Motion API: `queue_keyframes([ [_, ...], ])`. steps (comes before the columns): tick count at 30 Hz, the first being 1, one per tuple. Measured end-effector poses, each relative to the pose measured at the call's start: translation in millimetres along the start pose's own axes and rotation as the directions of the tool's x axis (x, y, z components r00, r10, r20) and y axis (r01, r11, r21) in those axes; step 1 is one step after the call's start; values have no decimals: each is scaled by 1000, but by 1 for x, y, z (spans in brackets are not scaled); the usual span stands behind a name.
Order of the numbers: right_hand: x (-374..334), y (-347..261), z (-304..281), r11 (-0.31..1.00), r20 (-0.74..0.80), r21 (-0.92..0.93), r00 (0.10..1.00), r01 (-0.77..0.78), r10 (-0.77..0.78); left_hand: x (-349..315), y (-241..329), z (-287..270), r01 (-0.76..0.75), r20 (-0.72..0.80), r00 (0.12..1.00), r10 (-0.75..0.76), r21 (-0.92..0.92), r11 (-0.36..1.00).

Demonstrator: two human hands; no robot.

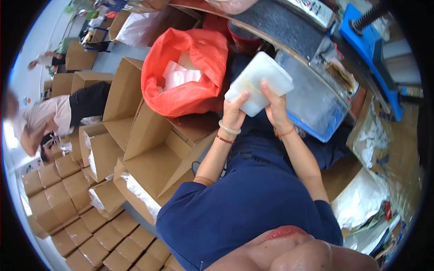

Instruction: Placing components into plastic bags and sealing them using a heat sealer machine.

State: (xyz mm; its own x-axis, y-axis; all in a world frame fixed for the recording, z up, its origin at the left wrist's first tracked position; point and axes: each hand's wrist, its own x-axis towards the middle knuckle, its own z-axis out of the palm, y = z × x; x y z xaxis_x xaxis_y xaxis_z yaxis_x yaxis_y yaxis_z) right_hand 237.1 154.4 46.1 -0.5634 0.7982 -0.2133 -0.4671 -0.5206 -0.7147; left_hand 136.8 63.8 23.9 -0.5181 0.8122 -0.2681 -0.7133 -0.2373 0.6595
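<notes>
Head: fingers (pixel 282 100) (thumbs (pixel 266 89) uppermost) around white packet (pixel 257 76)

Wears navy short-slv shirt (pixel 257 207), dk trousers (pixel 257 139), pale bangle (pixel 229 130) + brown beads (pixel 224 140) L wrist, red cord (pixel 286 133) R wrist.

Left hand (pixel 234 114), one; right hand (pixel 275 108), one. White packet (pixel 257 76), one; yellow band (pixel 249 84), one. Pale bangle (pixel 229 128), one; beaded bracelet (pixel 225 139), one; red wrist cord (pixel 285 133), one. Orange-red sack (pixel 174 105), one; blue-edged clear tub (pixel 312 104), one; navy shirt (pixel 244 207), one. Other people (pixel 47 110), from where I stand, at least two.
</notes>
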Motion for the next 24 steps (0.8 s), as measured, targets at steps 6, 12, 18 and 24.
queue_keyframes([
  [6, -5, -4, -25, 777, -2, -628, 999, 35, -47, -1, 48, 15, -411, -58, 844, 533, 570, 712],
  [12, 2, -24, 29, 394, 318, -789, 862, 471, -394, -5, 60, 32, -701, 472, 526, 708, 711, 47],
  [18, 17, -17, 45, 306, 333, -827, 850, 471, -408, -4, 75, 31, -709, 480, 464, 744, 705, -14],
  [24, 60, -21, 70, 71, 454, -809, 698, 583, -554, 1, 103, 16, -648, 267, 630, 729, 698, 305],
])
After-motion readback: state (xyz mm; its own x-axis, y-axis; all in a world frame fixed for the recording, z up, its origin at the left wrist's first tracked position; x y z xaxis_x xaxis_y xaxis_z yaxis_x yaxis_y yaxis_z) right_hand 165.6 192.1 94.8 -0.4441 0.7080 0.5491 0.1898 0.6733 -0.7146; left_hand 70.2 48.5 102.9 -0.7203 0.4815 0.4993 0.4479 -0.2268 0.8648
